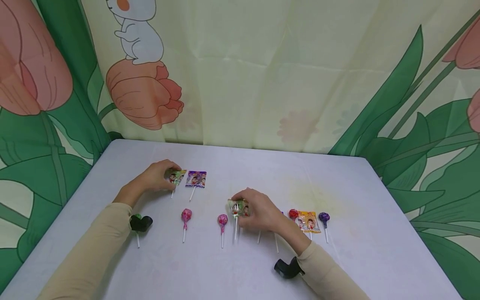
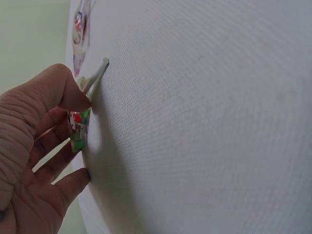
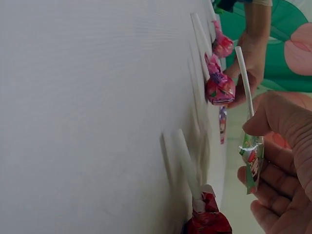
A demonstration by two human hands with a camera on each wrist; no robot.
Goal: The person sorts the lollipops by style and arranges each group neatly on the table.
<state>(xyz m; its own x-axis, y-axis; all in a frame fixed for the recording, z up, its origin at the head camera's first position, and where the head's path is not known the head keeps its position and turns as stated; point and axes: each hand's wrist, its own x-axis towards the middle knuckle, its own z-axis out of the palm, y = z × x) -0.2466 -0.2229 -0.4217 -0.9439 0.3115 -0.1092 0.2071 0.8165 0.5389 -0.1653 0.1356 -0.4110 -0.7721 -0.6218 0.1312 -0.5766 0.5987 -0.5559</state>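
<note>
Filling the back of the room, a cream curtain (image 1: 240, 83) carries large pink tulips, green leaves and a white cartoon animal. In front of it stands a table (image 1: 390, 233) draped in white cloth, its far edge nearly level and its sides flaring toward the near end.

Two sleeved arms (image 1: 86, 254) reach over the cloth. The left hand (image 1: 159, 176) pinches a green packet (image 1: 178, 177), a wrapped lollipop toward the far left; the right hand (image 1: 258, 210) pinches a second green packet (image 1: 236, 207) near the middle.

The head view half hides both grips. The left wrist view shows the packet between thumb and fingers, close to the cloth; the right wrist view shows the second packet raised off it. That view also shows a red-wrapped lollipop (image 3: 208, 217); which one this is from the head, I cannot tell.

Broad cloth stretches from the purple lollipop (image 1: 324, 217) to the right edge, and a band runs along the far edge. A narrow strip separates the left hand's packet from a purple packet (image 1: 196, 179). Two pink lollipops (image 1: 222, 219) lie well apart nearer the front. A red lollipop (image 1: 293, 213) sits close against an orange packet (image 1: 308, 222).
</note>
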